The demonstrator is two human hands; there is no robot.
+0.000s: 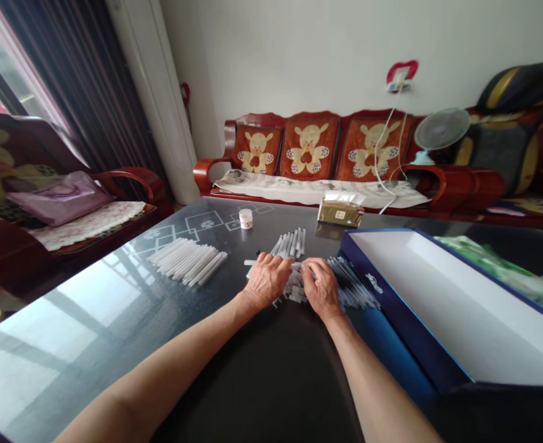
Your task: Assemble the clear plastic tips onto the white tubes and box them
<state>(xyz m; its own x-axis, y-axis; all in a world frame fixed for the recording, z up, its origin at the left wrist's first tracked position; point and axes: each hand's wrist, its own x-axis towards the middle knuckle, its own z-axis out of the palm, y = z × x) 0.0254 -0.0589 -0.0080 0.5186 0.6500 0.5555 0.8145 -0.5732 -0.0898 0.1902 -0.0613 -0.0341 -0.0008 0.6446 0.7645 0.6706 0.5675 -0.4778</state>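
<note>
My left hand (267, 280) is closed around a slim white tube (251, 263), whose end sticks out to the left past the knuckles. Close beside it, my right hand (321, 286) has its fingers curled in at the tube's other end; what they pinch is hidden. Beyond both hands lies a bunch of white tubes (293, 242). Short pale pieces (295, 289) lie on the table between the hands. To the right of my right hand spreads a pile of thin, dark, refill-like sticks (356, 286). A neat row of white tubes (188, 259) rests farther left.
A large blue box with a white inside (404, 326) stands at the right on the dark glossy table (160, 332). A small white jar (246, 219) and a tissue box (340, 212) stand toward the back. Green-and-white plastic packaging (497, 264) lies behind the blue box.
</note>
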